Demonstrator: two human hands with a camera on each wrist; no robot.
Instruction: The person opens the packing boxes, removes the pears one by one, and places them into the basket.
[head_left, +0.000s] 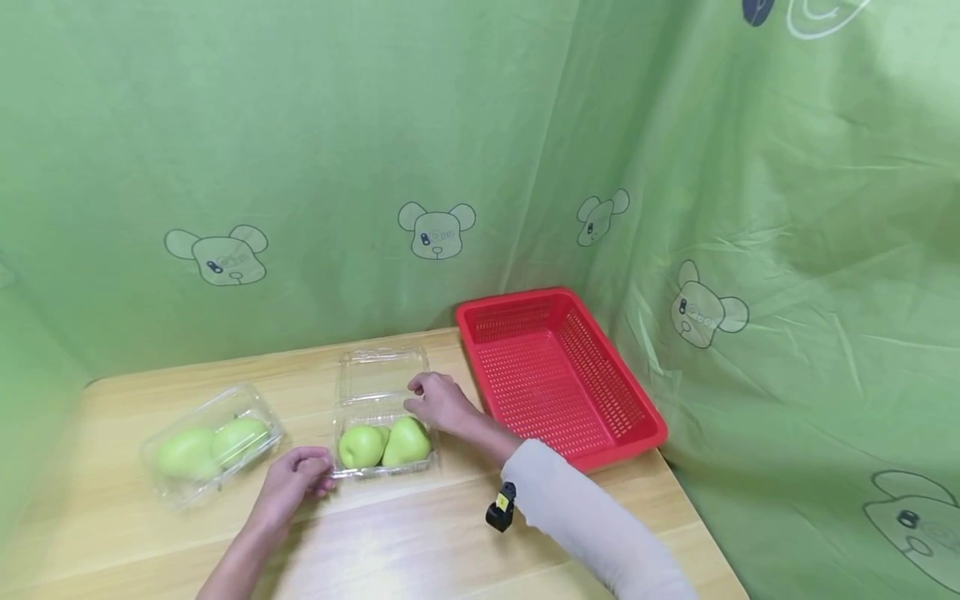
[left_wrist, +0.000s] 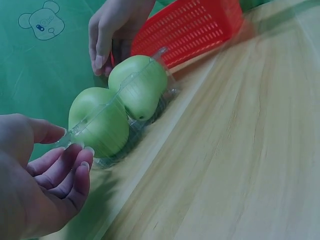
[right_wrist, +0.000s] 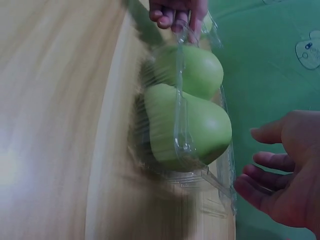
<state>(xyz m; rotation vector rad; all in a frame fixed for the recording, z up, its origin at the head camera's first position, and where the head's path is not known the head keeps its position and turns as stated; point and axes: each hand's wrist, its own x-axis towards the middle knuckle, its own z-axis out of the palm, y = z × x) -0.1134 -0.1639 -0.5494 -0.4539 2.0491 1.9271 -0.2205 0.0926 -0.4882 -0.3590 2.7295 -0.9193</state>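
A clear plastic clamshell box sits in the middle of the table, its lid folded back toward the wall. Green pears lie inside it. At the front left corner, my left hand pinches the box rim between thumb and fingers, as the left wrist view shows. My right hand is over the box's right side near the hinge. Its fingers are loosely bent and hold nothing. To the left lies a second clamshell box, closed, with green pears inside.
A red perforated plastic basket stands at the back right, beside my right forearm. The wooden table meets green curtains at the back and right. A small black device is strapped at my right wrist.
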